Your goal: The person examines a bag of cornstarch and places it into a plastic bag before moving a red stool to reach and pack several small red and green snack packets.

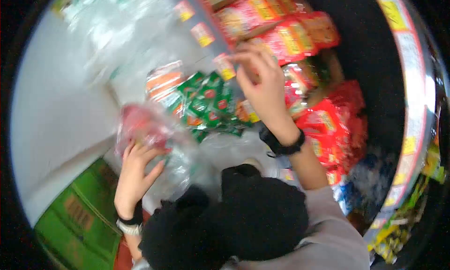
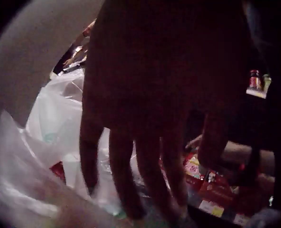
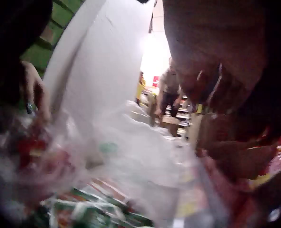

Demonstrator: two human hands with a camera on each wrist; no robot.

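Observation:
My left hand (image 1: 138, 171) rests on a clear plastic bag (image 1: 180, 164) with something red (image 1: 140, 124) inside, its fingers spread over the near side. In the left wrist view the same hand (image 2: 150, 109) is dark, fingers pointing down over crumpled clear plastic (image 2: 59, 114). My right hand (image 1: 262, 78) hangs loosely bent over the shelf edge, beside red packets (image 1: 290, 40), and nothing shows in its fingers. Green packets (image 1: 206, 101) lie between the two hands, with an orange-and-white packet (image 1: 164, 80) next to them.
Price labels (image 1: 202, 34) line the shelf edge. More red packets (image 1: 323, 129) fill the shelf to the right, below the right hand. Clear plastic (image 1: 122, 17) covers the far left area beside a white wall (image 1: 51, 92). Green boxes (image 1: 79, 213) stand at lower left. A person (image 3: 170, 88) is in the background.

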